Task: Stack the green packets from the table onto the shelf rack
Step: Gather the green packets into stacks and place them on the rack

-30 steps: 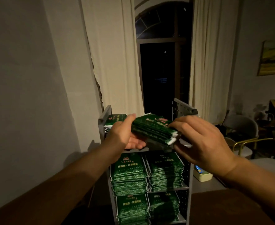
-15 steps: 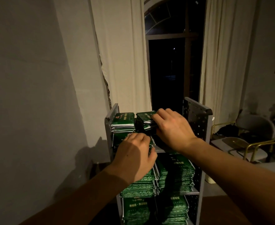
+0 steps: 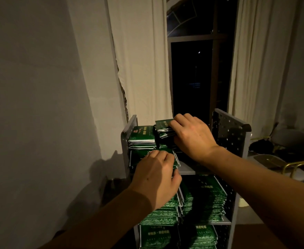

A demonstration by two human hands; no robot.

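The right hand (image 3: 190, 135) grips a small bundle of packets (image 3: 163, 129), fingers curled over its top, at the back of the rack's (image 3: 230, 133) top shelf, just beside a stack (image 3: 142, 137) at the left wall. The left hand (image 3: 156, 178) grips a front stack (image 3: 138, 157) on the same shelf, fingers curled over its top. The 2 shelves below hold full rows of packets (image 3: 203, 200).

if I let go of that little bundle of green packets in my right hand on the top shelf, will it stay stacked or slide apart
Probably slide a bit. The bundle in the right hand is loose, thin packets with glossy-looking faces, tilted rather than flat. The settled stack beside it sits square, so laid flat it should likely hold.
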